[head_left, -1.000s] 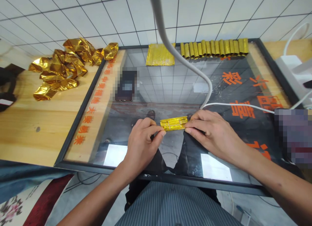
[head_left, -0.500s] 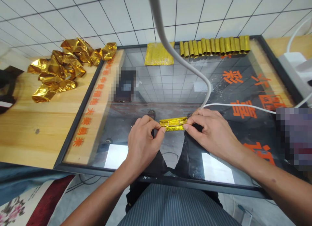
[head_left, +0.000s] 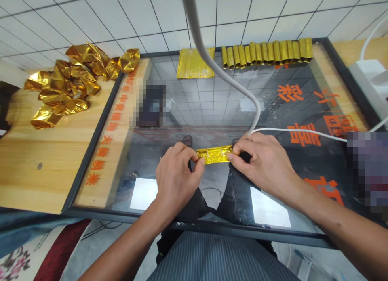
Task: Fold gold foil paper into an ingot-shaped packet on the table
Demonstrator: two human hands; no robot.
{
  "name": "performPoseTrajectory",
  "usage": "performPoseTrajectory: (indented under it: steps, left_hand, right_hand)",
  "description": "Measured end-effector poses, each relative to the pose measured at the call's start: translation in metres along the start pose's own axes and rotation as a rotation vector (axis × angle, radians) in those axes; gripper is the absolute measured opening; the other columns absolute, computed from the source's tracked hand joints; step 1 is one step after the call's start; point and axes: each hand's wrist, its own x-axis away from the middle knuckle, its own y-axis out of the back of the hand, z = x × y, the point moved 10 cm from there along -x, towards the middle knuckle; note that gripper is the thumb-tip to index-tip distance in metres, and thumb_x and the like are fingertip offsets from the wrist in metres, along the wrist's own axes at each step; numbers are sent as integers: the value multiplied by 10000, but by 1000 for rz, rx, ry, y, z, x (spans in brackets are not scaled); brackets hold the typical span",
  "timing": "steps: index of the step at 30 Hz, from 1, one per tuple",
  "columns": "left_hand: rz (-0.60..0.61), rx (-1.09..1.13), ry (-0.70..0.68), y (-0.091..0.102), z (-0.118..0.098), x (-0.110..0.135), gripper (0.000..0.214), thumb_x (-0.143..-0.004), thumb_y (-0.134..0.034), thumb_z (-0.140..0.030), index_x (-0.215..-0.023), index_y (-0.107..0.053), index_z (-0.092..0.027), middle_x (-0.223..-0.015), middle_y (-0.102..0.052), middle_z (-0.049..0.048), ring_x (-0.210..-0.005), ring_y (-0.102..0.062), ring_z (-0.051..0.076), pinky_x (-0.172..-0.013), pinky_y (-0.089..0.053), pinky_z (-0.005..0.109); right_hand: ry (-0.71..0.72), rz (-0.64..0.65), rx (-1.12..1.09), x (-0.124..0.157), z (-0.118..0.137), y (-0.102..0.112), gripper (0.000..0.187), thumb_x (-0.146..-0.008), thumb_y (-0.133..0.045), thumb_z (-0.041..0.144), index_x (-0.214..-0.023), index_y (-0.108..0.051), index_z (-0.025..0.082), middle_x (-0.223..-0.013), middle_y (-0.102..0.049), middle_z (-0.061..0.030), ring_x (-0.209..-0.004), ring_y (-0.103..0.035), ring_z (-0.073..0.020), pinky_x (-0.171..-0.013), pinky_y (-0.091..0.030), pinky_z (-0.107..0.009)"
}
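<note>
A small strip of gold foil paper [head_left: 214,154] is stretched between my two hands, low over the glass tabletop. My left hand [head_left: 178,170] pinches its left end between thumb and fingers. At the right end, my right hand [head_left: 263,158] grips it the same way. The strip looks folded lengthwise, with creases along it. Beyond my hands lies a flat stack of gold paper sheets [head_left: 194,65]. To the right of that stack, several rolled gold paper tubes [head_left: 266,54] stand side by side in a row.
Crumpled gold foil [head_left: 68,85] lies on the wooden table [head_left: 21,164] at left. A thick grey cable [head_left: 212,63] hangs down across the black-framed glass top [head_left: 188,180]. A white power strip [head_left: 368,79] is at right. The tiled wall [head_left: 133,18] borders the back.
The gold strip between my fingers looks wider and flatter, its lengthwise gap no longer showing. Both hands hold almost the same place, and the view has shifted slightly.
</note>
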Motion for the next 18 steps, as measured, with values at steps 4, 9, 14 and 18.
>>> performPoseTrajectory:
  steps: [4,9,14,18]
  left_hand:
    - [-1,15,10,0,1,0,124,-924,-724,-200,-860,-625,-237,-881,-650,-13,-851,-600,204,-740,-407,350]
    - [-17,41,-65,2,-5,3,123,-959,-683,-150,-881,-633,-231,-881,-652,-11,-847,-585,202,-748,-415,355]
    - [-108,-51,-359,4,-31,14,188,-1048,-545,-102,-959,-677,-202,-1008,-681,59,-879,-577,218,-785,-492,368]
    - [-132,-136,-570,0,-48,25,243,-1055,-498,-61,-990,-701,-177,-1034,-693,99,-919,-592,234,-834,-550,380]
  right_hand:
    - [0,3,0,0,1,0,138,-919,-763,247,-801,-693,253,-915,-732,-5,-889,-670,-234,-853,-407,-409]
    - [18,6,2,-1,3,1,143,-919,-764,248,-801,-685,246,-884,-717,-4,-879,-664,-233,-825,-397,-398]
    - [27,20,14,0,1,-2,130,-928,-755,251,-820,-683,246,-914,-731,-7,-902,-663,-235,-833,-390,-396]
    - [31,18,29,0,-2,-4,121,-929,-755,277,-833,-686,251,-925,-735,-11,-888,-655,-238,-843,-389,-401]
